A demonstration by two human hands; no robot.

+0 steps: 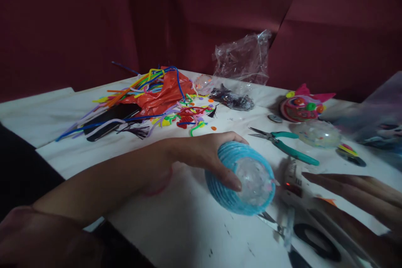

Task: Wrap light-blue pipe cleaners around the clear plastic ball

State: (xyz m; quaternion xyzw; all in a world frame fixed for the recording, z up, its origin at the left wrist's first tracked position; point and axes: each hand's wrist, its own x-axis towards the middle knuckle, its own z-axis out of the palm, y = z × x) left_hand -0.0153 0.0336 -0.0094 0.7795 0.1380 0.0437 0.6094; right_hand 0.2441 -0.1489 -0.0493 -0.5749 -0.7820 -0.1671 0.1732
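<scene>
My left hand [216, 161] is closed around a rounded form wrapped in light-blue fuzzy pipe cleaner [220, 190]. Its clear, shiny end [254, 180] faces me, with my thumb at the edge. On the right my right hand [354, 201] is blurred, its fingers stretched out and apart. Close to those fingertips lies a pale device with a small red light [293, 178], perhaps a glue gun; its outline is smeared. Scissors with black handles [317, 240] lie beneath the right hand, partly covered by a translucent piece.
Green-handled pliers [289, 146] lie beyond the held form. Behind are a clear dome [318, 134] and a colourful decorated piece [303, 104]. Pipe cleaners [150, 79], a red plastic bag [157, 96] and a black phone-like slab [113, 121] spread at left. A clear bag [241, 58] stands at the back.
</scene>
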